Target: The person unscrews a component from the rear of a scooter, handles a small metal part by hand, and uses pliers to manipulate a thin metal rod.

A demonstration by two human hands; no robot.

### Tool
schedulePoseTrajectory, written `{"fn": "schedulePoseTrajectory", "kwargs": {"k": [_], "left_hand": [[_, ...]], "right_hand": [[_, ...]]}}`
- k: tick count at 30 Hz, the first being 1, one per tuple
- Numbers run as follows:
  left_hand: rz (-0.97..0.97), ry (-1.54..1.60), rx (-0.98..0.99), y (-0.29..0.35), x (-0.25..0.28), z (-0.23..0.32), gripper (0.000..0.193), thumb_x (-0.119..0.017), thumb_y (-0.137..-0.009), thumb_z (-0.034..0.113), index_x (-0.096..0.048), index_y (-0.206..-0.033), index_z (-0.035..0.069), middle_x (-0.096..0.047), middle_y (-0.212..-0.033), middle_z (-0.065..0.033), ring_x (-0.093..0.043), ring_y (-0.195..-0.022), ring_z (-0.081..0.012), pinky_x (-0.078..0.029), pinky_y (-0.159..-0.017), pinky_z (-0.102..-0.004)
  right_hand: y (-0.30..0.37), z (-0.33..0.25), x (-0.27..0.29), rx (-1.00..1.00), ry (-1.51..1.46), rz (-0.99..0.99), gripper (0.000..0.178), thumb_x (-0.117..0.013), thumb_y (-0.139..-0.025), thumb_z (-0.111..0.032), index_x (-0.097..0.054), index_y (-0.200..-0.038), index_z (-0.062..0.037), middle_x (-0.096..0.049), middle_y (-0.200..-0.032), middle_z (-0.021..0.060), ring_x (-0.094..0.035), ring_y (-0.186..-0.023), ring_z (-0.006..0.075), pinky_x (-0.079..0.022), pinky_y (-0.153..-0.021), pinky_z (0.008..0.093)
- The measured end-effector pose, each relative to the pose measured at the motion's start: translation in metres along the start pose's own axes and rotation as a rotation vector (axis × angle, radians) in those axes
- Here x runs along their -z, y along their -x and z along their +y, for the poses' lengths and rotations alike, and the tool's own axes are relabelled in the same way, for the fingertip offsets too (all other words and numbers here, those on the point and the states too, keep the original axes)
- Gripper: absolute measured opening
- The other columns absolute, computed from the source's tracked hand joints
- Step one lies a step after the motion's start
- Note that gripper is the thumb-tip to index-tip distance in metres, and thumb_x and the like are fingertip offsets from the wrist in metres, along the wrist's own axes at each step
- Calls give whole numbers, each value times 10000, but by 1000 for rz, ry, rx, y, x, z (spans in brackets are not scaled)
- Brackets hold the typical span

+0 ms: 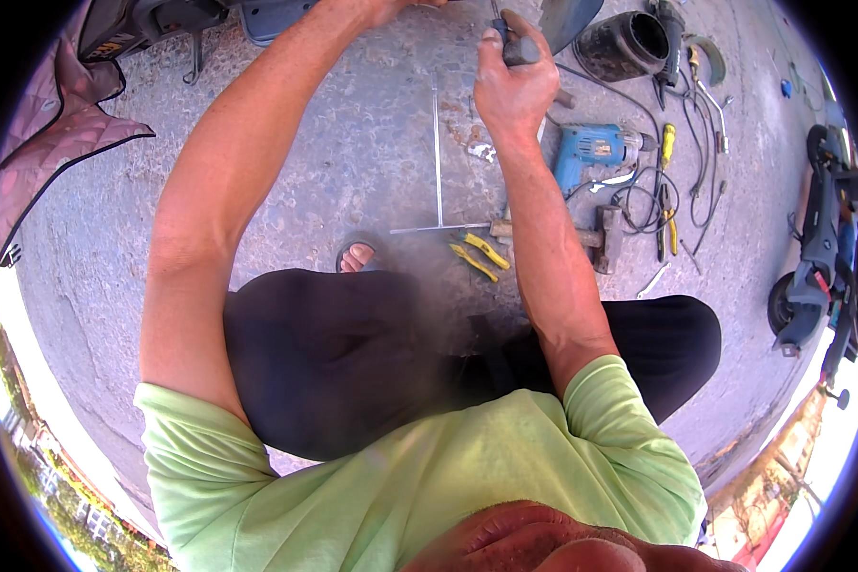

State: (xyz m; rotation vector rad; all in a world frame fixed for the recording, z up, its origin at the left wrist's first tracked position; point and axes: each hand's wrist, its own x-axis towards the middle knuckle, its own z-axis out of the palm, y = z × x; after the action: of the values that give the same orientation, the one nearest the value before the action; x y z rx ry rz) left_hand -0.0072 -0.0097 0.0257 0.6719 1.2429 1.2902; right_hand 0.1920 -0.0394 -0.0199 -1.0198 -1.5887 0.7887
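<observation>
My right hand is closed around a screwdriver-like tool with a dark handle and a thin shaft pointing up toward the top edge. My left hand reaches to the top edge, beside the dark vehicle part; its fingers are mostly cut off, so what they touch does not show. Below my right hand lies a blue corded drill. A wooden-handled hammer rests partly behind my right forearm. Yellow-handled pliers lie near my knees, beside a thin T-shaped metal rod.
A black cylinder lies at the upper right. Cables, a yellow-handled screwdriver, a long socket wrench and a small spanner are spread right of the drill. A scooter is at far right, a pink quilted cover at upper left.
</observation>
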Motion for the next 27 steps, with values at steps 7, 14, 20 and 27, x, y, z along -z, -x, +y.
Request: {"fn": "schedulePoseTrajectory", "kwargs": {"k": [7,14,20,27], "left_hand": [[7,-18,-11,-1,1,-1,417,-660,-1008,426,-638,-1200,57,-726,-1100,-79,-721,-860,-191,-562,-669,-324],[54,4,-8,0,-9,1,441,-641,-1023,416,-602,-1251,41,-721,-1140,-89,-729,-910,-225,-575,-734,-367],[47,7,-3,1,-9,1,447,-630,-1030,416,-595,-1266,38,-718,-1172,-91,-730,-962,-237,-578,-782,-381],[63,-13,-17,0,-8,1,514,-657,-1012,418,-549,-1295,3,-687,-1207,-124,-723,-997,-261,-589,-823,-405]], "right_hand": [[-7,-3,2,150,99,-63,386,-710,-877,-93,-684,-1252,-8,-728,-1103,241,-713,-1049,375,-537,-941,413],[-11,-10,4,116,187,-124,382,-691,-867,-68,-664,-1239,11,-723,-1043,240,-716,-1023,386,-553,-888,437],[-13,-9,4,153,152,-197,395,-660,-904,-80,-625,-1285,16,-723,-1052,234,-730,-976,372,-562,-858,440],[-7,-16,-11,-608,-684,-147,355,-610,-954,-92,-614,-1280,46,-667,-912,114,-655,-829,218,-541,-831,385]]}}
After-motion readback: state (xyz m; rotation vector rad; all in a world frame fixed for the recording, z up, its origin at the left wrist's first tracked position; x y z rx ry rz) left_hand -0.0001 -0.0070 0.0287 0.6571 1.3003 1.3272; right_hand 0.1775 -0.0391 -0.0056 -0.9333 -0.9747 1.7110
